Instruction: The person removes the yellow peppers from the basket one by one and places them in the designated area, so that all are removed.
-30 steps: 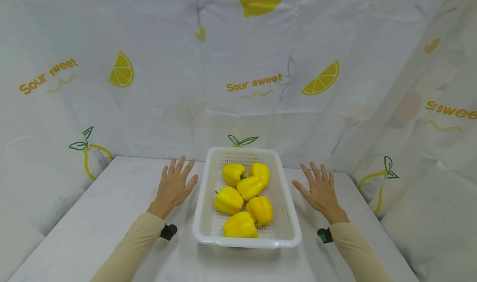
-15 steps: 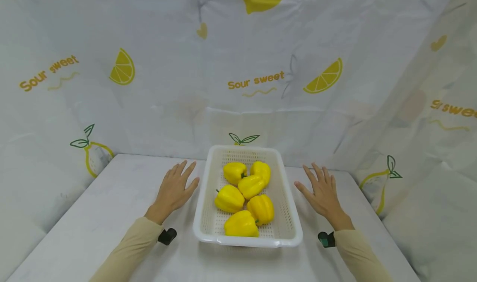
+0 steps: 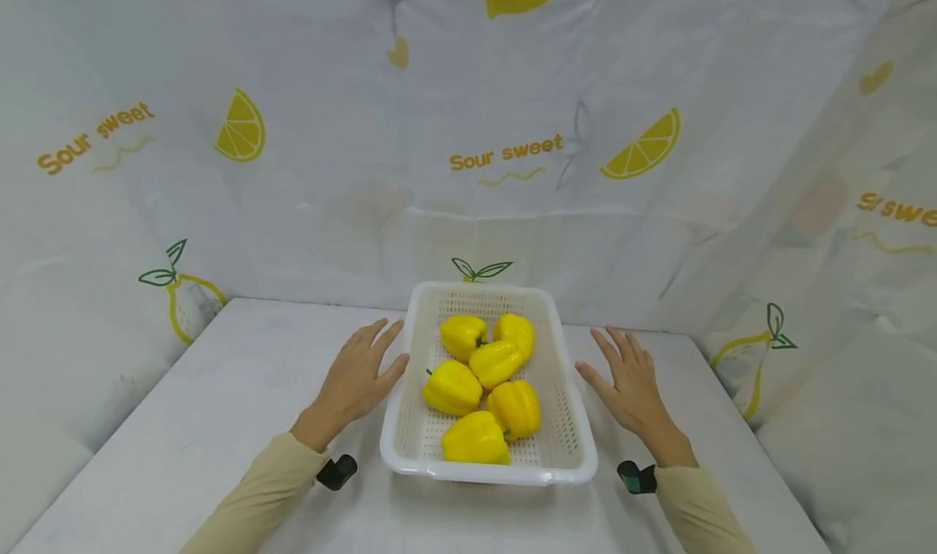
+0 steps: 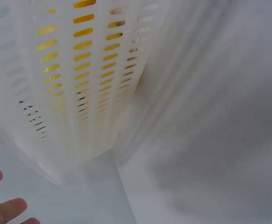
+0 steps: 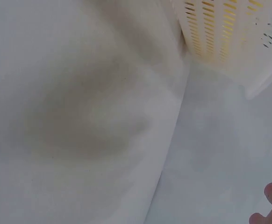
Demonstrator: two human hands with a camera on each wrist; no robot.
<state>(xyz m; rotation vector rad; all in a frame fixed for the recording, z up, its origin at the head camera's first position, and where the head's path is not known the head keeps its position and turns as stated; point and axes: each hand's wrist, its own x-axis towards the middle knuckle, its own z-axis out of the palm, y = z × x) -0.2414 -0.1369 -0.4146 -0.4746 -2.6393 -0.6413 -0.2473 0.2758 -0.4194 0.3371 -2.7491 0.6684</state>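
Note:
A white plastic basket (image 3: pixel 489 473) with slotted walls stands at the middle of the table in the head view. Inside lie several yellow bell peppers (image 3: pixel 453 388), some with short green stems. My left hand (image 3: pixel 355 379) is beside the basket's left wall, fingers spread, thumb and fingertips close to the rim. On the other side my right hand (image 3: pixel 631 383) hovers near the right wall, its fingers extended and apart. Both hands hold nothing. In the left wrist view the basket's side (image 4: pixel 80 70) fills the upper left, with fingertips (image 4: pixel 10 209) at the lower left corner.
The white table (image 3: pixel 220 391) extends on both sides of the basket. Behind it hangs a white cloth (image 3: pixel 329 172) printed with lemons and lettering, which also closes off the left and right sides. Each wrist carries a small black camera (image 3: pixel 337 472).
My left hand has shifted right, nearer the basket rim. The right hand turned slightly and came a little closer to the basket. The basket and peppers stay where they were.

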